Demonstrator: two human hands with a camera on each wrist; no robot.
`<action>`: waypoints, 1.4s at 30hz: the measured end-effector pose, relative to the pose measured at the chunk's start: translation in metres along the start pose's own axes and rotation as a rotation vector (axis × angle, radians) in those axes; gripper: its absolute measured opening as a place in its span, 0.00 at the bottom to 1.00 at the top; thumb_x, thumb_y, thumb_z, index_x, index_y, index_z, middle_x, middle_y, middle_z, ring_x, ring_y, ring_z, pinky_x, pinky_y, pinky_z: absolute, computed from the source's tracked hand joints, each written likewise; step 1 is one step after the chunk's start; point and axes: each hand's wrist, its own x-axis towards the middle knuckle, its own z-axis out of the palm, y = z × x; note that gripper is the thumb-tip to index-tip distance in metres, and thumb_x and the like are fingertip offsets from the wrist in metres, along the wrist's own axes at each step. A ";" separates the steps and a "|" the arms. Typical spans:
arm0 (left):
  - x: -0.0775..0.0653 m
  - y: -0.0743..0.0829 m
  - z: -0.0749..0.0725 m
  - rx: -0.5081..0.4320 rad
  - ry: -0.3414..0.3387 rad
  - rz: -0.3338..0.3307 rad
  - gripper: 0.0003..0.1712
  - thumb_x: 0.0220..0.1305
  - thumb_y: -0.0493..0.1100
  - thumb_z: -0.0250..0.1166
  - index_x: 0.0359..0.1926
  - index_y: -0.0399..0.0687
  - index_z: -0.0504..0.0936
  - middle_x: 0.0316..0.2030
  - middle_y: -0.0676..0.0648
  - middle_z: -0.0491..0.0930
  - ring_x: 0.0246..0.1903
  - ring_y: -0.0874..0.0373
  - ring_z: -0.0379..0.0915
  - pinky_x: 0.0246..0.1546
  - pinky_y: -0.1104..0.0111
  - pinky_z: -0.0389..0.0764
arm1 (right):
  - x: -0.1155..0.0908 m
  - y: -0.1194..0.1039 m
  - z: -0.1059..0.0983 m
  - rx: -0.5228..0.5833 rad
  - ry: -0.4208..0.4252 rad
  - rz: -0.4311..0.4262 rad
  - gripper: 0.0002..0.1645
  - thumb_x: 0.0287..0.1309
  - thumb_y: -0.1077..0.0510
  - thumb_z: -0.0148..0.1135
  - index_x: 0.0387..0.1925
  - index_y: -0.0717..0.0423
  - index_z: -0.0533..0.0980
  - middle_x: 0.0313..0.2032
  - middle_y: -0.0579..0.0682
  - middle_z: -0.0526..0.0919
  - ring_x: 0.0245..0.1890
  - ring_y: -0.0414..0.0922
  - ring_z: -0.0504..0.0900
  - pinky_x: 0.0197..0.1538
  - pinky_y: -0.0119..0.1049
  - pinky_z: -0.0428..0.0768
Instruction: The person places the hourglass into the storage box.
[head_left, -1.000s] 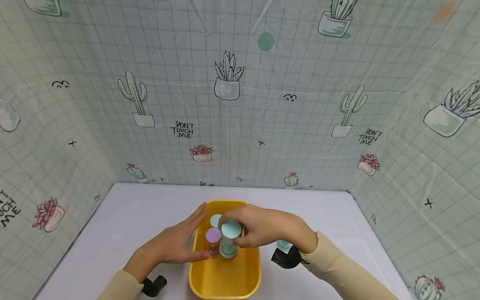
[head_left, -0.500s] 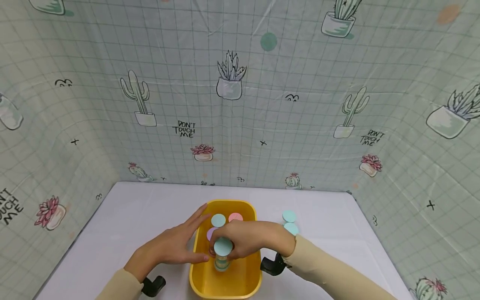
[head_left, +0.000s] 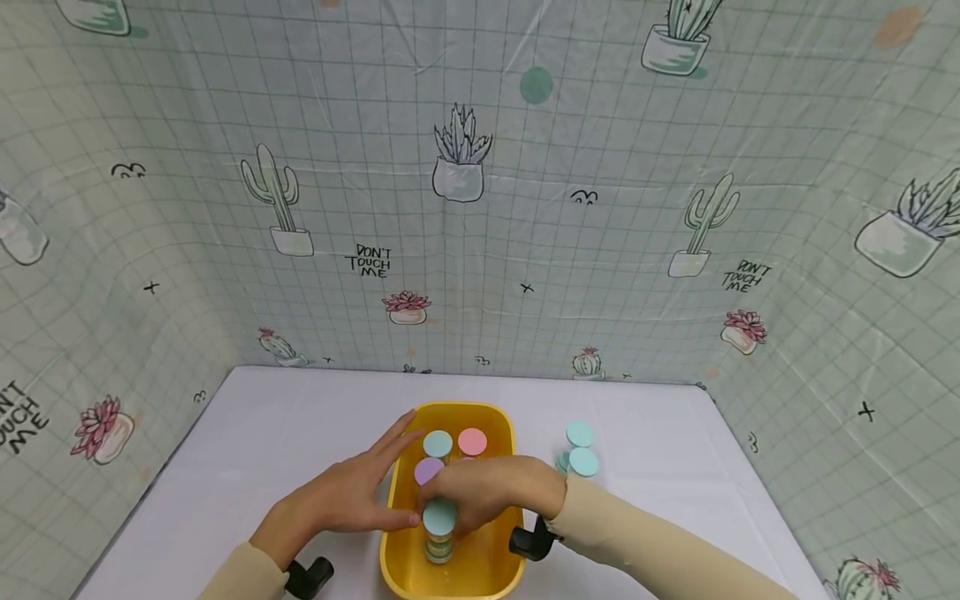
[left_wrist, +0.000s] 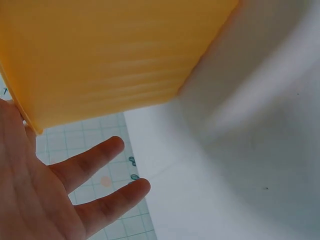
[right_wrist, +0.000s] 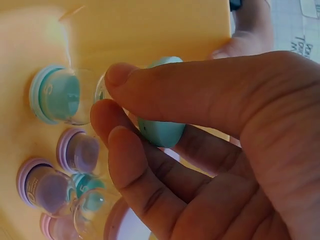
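Observation:
My right hand (head_left: 480, 496) pinches a mint-capped sand timer (head_left: 439, 518) and holds it upright inside the yellow bin (head_left: 450, 583). In the right wrist view, thumb and fingertips close round its clear glass, below the mint cap (right_wrist: 162, 131); mint sand fills its lower end. Behind that hand stand a mint-capped timer (head_left: 437, 443), a pink-capped one (head_left: 472, 441) and a purple-capped one (head_left: 429, 471), the last partly covered. My left hand (head_left: 341, 492) rests at the bin's left rim, fingers spread and straight, as the left wrist view also shows.
Several more mint-capped timers (head_left: 582, 460) stand on the white table (head_left: 637, 517), right of the bin. A patterned cloth (head_left: 480, 250) hangs behind the table and along both sides. Black camera mounts (head_left: 532, 540) sit on both wrists.
My right hand has moved toward the near end of the bin with the mint-capped sand timer. The pink cap and the timers on the right have come into view. The left hand stays put.

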 end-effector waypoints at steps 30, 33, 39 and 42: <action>0.000 -0.006 0.003 -0.033 0.006 0.032 0.59 0.56 0.76 0.66 0.82 0.66 0.50 0.82 0.67 0.29 0.69 0.40 0.69 0.57 0.35 0.78 | 0.025 0.001 0.000 -0.104 -0.049 -0.024 0.22 0.57 0.64 0.75 0.53 0.47 0.83 0.41 0.33 0.84 0.37 0.30 0.76 0.47 0.15 0.75; 0.000 -0.006 0.003 -0.038 0.005 0.029 0.59 0.56 0.75 0.66 0.82 0.66 0.51 0.82 0.67 0.29 0.70 0.40 0.69 0.58 0.35 0.77 | 0.026 0.000 0.001 -0.115 -0.046 -0.027 0.20 0.57 0.62 0.75 0.52 0.47 0.83 0.41 0.33 0.84 0.36 0.30 0.76 0.47 0.14 0.75; 0.000 -0.005 0.002 -0.050 -0.002 0.019 0.59 0.56 0.75 0.67 0.82 0.66 0.51 0.82 0.67 0.29 0.71 0.39 0.67 0.58 0.33 0.76 | 0.028 -0.002 0.000 -0.146 -0.043 -0.025 0.22 0.57 0.62 0.76 0.52 0.46 0.83 0.41 0.33 0.84 0.36 0.30 0.76 0.45 0.15 0.75; 0.000 -0.005 0.001 -0.048 -0.004 0.019 0.60 0.56 0.75 0.67 0.82 0.65 0.51 0.82 0.67 0.29 0.71 0.39 0.66 0.59 0.33 0.75 | 0.029 -0.002 0.000 -0.144 -0.045 -0.019 0.23 0.57 0.62 0.76 0.54 0.46 0.82 0.43 0.33 0.85 0.37 0.29 0.77 0.47 0.15 0.76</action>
